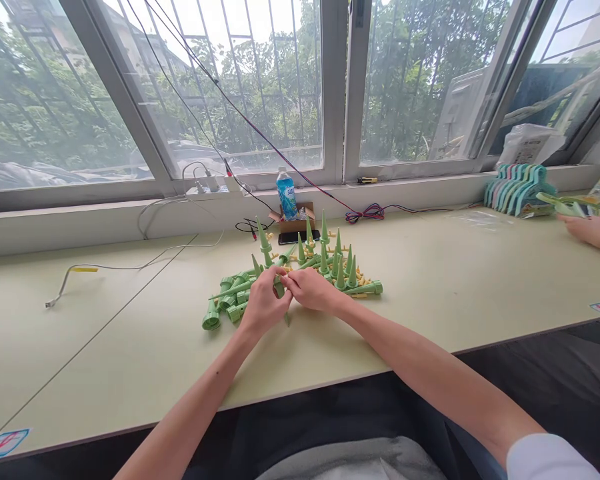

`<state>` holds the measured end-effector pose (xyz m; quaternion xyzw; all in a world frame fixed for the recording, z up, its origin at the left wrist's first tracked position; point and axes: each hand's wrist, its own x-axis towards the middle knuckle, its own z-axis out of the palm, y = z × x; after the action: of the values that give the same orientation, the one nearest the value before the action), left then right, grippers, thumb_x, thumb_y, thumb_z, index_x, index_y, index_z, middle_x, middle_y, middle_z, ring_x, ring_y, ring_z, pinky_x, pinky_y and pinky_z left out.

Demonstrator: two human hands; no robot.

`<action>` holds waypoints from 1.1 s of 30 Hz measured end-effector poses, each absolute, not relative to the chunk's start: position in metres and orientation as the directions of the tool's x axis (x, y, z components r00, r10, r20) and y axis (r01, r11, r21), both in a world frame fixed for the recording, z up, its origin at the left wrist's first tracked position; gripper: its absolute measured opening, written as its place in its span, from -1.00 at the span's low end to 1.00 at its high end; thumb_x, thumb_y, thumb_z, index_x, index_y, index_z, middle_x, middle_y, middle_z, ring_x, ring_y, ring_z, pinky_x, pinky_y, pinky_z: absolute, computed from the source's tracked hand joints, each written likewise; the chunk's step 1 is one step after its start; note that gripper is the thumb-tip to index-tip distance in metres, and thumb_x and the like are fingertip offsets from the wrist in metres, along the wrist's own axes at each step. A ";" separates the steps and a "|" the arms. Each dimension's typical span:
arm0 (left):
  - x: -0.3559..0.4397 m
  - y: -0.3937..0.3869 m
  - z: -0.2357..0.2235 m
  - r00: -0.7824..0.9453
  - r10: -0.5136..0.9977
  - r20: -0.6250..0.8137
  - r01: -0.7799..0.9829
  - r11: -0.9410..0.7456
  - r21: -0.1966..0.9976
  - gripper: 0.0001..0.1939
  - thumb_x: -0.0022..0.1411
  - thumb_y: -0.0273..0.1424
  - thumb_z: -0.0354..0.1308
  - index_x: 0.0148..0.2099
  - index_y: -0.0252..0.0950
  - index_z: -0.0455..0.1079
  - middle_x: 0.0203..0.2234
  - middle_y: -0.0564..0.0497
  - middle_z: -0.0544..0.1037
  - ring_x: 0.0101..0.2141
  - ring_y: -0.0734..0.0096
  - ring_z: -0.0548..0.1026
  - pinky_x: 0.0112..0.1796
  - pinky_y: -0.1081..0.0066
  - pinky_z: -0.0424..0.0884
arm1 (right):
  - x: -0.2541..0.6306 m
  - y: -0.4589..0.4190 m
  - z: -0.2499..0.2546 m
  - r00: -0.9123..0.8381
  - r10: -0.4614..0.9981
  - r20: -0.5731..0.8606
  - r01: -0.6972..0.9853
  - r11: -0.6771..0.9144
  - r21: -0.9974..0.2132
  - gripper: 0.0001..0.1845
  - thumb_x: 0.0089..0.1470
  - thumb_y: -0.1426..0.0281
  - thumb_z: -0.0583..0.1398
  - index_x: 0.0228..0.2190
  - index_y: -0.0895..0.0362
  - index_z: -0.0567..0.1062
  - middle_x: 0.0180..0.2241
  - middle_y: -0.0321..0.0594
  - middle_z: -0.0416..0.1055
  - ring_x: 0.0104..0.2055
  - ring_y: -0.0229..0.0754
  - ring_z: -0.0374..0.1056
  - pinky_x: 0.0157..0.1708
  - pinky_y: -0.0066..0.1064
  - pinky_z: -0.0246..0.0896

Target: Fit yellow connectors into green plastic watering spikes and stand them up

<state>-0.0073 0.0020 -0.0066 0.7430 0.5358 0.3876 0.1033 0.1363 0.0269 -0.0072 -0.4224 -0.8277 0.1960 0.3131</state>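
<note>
My left hand (261, 303) and my right hand (311, 291) meet over the pale green table (455, 280), both closed on one green cone-shaped plastic spike (279, 288) whose tip points down toward me. Just behind them stands a cluster of upright green spikes (333, 257) with small yellow parts (361, 277) among them. To the left of my hands lies a heap of green spikes on their sides (227, 300).
A water bottle (286, 195), a small cardboard box (303, 220) and a dark phone (298, 237) sit by the window sill. Cables (363, 215) and a power strip (207, 192) run along the sill. Another person's hand (593, 230) reaches in at right near stacked hangers (517, 187).
</note>
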 end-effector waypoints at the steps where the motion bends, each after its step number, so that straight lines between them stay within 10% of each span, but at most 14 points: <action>1: -0.007 0.002 -0.007 0.126 0.874 0.469 0.716 -0.407 0.567 -0.79 0.10 -0.36 0.09 -0.17 -0.23 0.33 -0.53 0.10 0.41 -0.63 0.47 0.32 -0.47 0.41 0.29 | 0.136 0.027 -0.007 -0.447 0.822 0.352 0.577 0.566 -0.589 -0.56 0.32 0.31 -0.04 -0.56 0.16 0.36 -0.58 -0.25 0.30 -0.54 -0.30 0.13 -0.50 -0.45 -0.07; 33: -0.009 0.003 -0.008 0.186 0.869 0.459 0.739 -0.431 0.518 -0.78 0.10 -0.41 0.07 -0.16 -0.26 0.35 -0.38 0.05 0.48 -0.62 0.55 0.30 -0.41 0.41 0.31 | 0.138 0.021 0.000 -0.524 0.797 0.301 0.654 0.603 -0.456 -0.56 0.34 0.37 -0.10 -0.44 0.19 0.46 -0.48 -0.18 0.41 -0.48 -0.26 0.26 -0.48 -0.46 -0.01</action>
<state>-0.0086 0.0035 -0.0080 0.7647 0.5257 0.3618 0.0897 0.1381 0.0209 0.0003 -0.4215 -0.8607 0.1447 0.2460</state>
